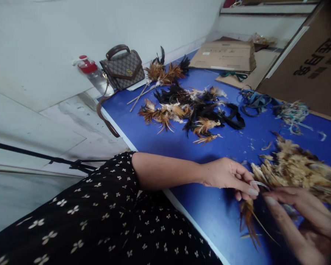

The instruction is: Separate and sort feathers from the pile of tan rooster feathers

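My left hand (231, 177) is closed in a pinch on a small bunch of brown feathers (247, 217), which hangs down below the fingers. A thin white strip (260, 183) arcs from that pinch across to my right hand (306, 217). There, thumb and forefinger press together at the strip's other end; the remaining fingers are curled and partly blurred. Just beyond both hands lies a large heap of tan feathers (295, 165) on the blue tabletop (160, 154). One loose feather (251, 235) rests under the hanging bunch.
Farther back are tied feather bunches (168, 112), black feathers (173, 94) and two feather-topped sticks (142, 96). A handbag (124, 70) and water bottle (95, 77) stand by the wall. Tangled string (294, 112), blue strips (255, 101), flat cardboard (223, 55) and a large carton (306, 66) occupy the right.
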`<state>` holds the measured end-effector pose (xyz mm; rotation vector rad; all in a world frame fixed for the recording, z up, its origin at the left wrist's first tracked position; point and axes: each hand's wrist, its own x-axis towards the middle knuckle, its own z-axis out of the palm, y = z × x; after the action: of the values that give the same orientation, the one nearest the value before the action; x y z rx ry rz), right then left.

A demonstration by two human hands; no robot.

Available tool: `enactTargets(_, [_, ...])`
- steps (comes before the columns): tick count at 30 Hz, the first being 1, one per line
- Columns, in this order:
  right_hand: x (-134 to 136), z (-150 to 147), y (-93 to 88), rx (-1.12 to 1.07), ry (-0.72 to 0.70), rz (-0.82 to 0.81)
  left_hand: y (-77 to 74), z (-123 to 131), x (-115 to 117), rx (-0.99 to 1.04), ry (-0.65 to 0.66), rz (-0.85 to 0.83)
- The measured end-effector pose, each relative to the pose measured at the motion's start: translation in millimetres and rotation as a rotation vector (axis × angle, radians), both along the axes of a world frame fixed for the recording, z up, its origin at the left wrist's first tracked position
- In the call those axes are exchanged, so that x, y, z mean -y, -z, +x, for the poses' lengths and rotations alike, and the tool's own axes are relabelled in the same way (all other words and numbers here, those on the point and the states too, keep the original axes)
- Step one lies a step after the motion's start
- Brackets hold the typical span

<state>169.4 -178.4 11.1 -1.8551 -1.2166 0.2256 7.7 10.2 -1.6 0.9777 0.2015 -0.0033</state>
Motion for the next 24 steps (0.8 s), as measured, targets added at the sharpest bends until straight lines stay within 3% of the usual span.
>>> enactTargets(3, [0.5,-6.6,2.4,0.092,-0.143,-0.013,-0.4,-0.4,-0.6,0.011,-0.016,0.010])
enactTargets(12, [-4.1,-4.5,8.9,0.146,-0.179,0.012,8.6,3.0,-2.4,-0.012,0.024,0.037])
enactTargets(19, [-8.1,-6.0,2.7,0.251,-0.298,0.068,18.4,3.8,-2.0,0.017,-0.063,0.011])
enactTargets(24, [-2.7,-2.6,11.9,0.163,-0.183,-0.006,23.0,4.1,-1.5,0.032,-0.136,0.049])
